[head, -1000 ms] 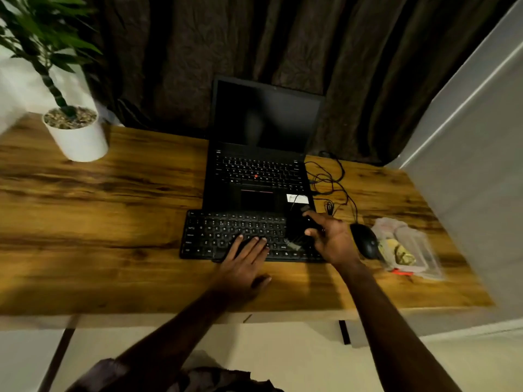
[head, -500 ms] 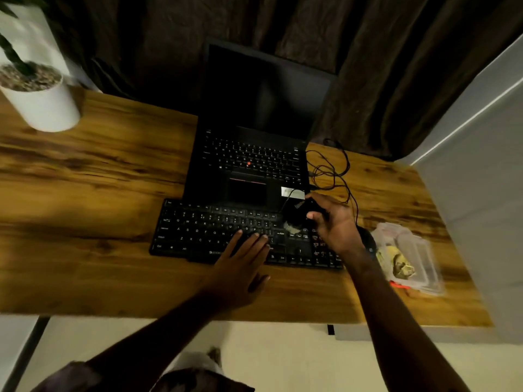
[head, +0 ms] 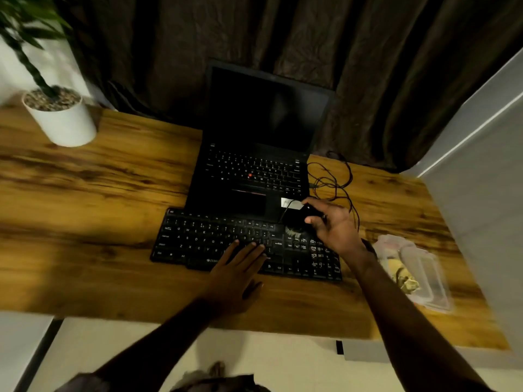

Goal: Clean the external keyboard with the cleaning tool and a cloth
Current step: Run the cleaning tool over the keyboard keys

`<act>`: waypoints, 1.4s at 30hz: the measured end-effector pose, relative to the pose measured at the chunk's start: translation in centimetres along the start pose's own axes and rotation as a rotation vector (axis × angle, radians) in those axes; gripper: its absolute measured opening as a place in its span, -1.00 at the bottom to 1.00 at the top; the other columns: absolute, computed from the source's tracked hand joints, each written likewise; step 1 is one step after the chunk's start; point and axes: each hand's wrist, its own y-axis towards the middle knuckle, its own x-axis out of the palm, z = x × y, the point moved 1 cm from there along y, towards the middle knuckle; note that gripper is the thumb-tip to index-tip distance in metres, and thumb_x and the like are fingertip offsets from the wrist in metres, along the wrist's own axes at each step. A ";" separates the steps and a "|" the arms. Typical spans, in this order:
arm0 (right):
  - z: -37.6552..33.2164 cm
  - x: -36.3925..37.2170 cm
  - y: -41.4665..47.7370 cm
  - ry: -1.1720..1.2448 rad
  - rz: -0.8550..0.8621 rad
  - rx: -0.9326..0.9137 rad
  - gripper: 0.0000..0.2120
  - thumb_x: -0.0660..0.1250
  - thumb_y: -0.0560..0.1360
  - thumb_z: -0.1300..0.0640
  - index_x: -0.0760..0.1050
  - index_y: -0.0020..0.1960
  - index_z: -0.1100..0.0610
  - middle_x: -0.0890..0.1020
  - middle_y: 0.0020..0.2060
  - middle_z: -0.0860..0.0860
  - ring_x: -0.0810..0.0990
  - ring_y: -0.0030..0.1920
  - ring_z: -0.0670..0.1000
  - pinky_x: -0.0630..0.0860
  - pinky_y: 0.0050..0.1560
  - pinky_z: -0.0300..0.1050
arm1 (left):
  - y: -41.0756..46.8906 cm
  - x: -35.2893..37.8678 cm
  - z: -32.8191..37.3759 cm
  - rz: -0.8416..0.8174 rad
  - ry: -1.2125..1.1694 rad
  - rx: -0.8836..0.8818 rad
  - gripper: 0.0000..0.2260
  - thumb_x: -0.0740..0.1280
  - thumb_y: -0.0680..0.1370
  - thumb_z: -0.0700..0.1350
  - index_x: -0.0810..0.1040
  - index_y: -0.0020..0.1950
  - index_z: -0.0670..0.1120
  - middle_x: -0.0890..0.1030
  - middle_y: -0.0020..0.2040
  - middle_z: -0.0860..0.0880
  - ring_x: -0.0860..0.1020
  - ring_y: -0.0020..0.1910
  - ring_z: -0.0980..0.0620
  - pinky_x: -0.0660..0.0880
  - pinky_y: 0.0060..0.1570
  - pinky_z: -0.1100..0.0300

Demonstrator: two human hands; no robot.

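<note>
The black keyboard (head: 203,239) lies flat on the wooden bench (head: 93,222), a little below the middle of the frame. Its far edge is just in front of the open laptop (head: 254,171), whose screen is dark.

The left hand (head: 237,270) rests on the lower middle of the keyboard. Its fingers are straight and spread over the keys, and its grip is open and holds nothing.

The right hand (head: 335,226) is over the upper right part of the keyboard, next to the laptop's front right corner. Its grip is closed, with thumb and fingers curled round a small dark cleaning brush (head: 310,210). The pale bristles point down at the keys near the keyboard's far edge. Blur hides whether they touch the keys.

A white sticker (head: 290,203) shows on the laptop's palm rest, just left of the right hand. A tangle of thin black cable (head: 334,179) lies on the bench right of the laptop. A clear plastic packet (head: 416,267) with something yellowish inside sits at the right of the frame, near the bench's front edge. A white plant pot (head: 65,123) stands at the upper left. A dark curtain (head: 283,38) hangs behind the bench.
</note>
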 end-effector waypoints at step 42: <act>5.1 -3.9 -2.1 -0.099 -0.034 0.207 -0.56 0.35 0.54 0.14 0.45 0.36 -0.18 0.58 0.20 0.12 0.55 0.15 0.08 0.54 0.20 0.00 | 0.2 0.2 -0.2 -0.064 -0.012 -0.053 -0.48 0.15 0.59 0.20 0.37 0.48 -0.02 0.42 0.49 -0.04 0.34 0.49 -0.02 0.05 0.52 -0.11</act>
